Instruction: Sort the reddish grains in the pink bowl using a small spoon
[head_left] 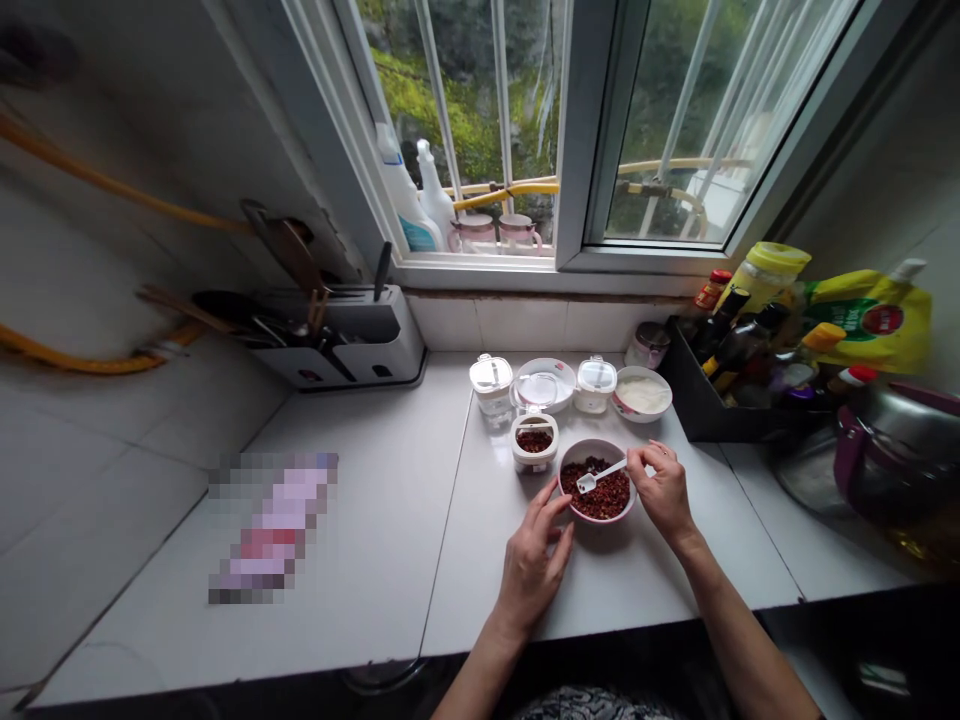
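Observation:
A pink-rimmed bowl (564,462) stands on the counter, filled with dark red dried bits like Sichuan peppercorns (604,497). My right hand (661,490) is closed on the handle of a small white spoon (600,475), whose scoop lies over the dried bits. Against the bowl's left side rest the fingers of my left hand (536,560), slightly curled around it. Just behind, a small seasoning jar (534,460) has its clear lid raised and similar dark red bits inside.
Behind are two lidded jars (491,385) (596,385), a floral bowl (546,402) and a bowl of white grains (643,397). A utensil rack (375,355) stands left. At right are a black bottle box (742,422) and a metal pot (911,430). A blurred patch (281,530) covers something on the left.

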